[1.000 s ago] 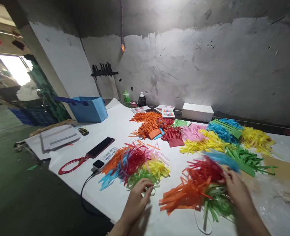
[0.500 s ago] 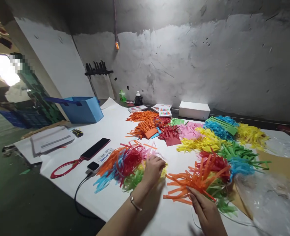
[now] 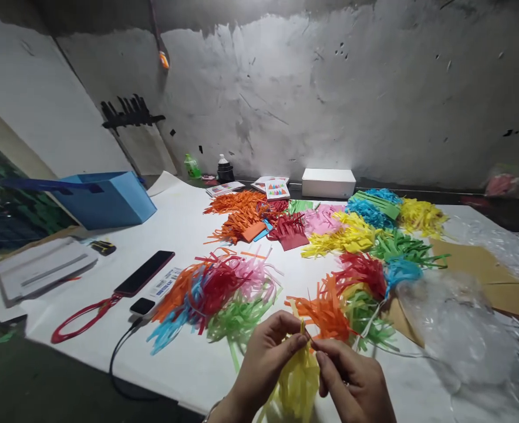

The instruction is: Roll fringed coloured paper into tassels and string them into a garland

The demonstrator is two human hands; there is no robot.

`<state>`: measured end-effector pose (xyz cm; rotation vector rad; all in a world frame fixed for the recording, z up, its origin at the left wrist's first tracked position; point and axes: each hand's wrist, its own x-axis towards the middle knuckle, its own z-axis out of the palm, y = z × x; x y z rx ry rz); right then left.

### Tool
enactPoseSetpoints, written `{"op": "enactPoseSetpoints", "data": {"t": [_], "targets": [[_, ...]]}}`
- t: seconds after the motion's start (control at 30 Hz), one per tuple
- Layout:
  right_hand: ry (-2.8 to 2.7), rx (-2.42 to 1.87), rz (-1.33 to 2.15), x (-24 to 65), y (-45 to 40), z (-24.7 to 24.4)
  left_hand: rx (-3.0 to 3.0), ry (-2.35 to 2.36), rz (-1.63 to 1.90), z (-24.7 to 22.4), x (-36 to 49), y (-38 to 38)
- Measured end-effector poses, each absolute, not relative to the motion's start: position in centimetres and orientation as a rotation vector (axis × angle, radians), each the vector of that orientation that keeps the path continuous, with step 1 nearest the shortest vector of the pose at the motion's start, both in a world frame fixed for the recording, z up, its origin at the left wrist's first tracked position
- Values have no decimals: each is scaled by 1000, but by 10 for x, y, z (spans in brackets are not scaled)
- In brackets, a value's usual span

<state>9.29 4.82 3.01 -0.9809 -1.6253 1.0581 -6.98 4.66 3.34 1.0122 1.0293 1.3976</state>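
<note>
My left hand [image 3: 270, 352] pinches the top of a yellow fringed paper tassel [image 3: 298, 382], whose strips hang down below the fingers. Close beside it, my right hand [image 3: 351, 376] is closed, its fingertips holding a thin strand at the tassel's top. Just behind my right hand lies an orange tassel [image 3: 325, 311], next to red, green and blue ones joined along a white string [image 3: 367, 322]. To the left rests a bunch of orange, blue, red, pink and green tassels [image 3: 224, 288].
Fringed paper piles [image 3: 347, 232] stretch across the table's back, before a white box [image 3: 329, 183]. At left are a phone [image 3: 145, 274], a blue bin [image 3: 105, 200] and a utility knife [image 3: 103, 247]. Clear plastic [image 3: 466, 335] lies at right.
Both hands have come together at the near edge, now with the yellow tassel between them. My right hand has left the orange strips. The camera view has turned to the right.
</note>
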Motion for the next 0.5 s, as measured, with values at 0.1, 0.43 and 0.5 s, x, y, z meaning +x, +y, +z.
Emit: {"op": "enactPoseSetpoints", "data": {"t": [0.1,0.43,0.5], "targets": [[-1662,-1012,1040,95,47,31,981,1049,1363,29,-68,46],[-1736,-1052,906,97,46,32,1211,1267,1429,19,-66,42],[-1729,-1058,916,97,46,30,1207,1272,1423,18,-66,41]]}}
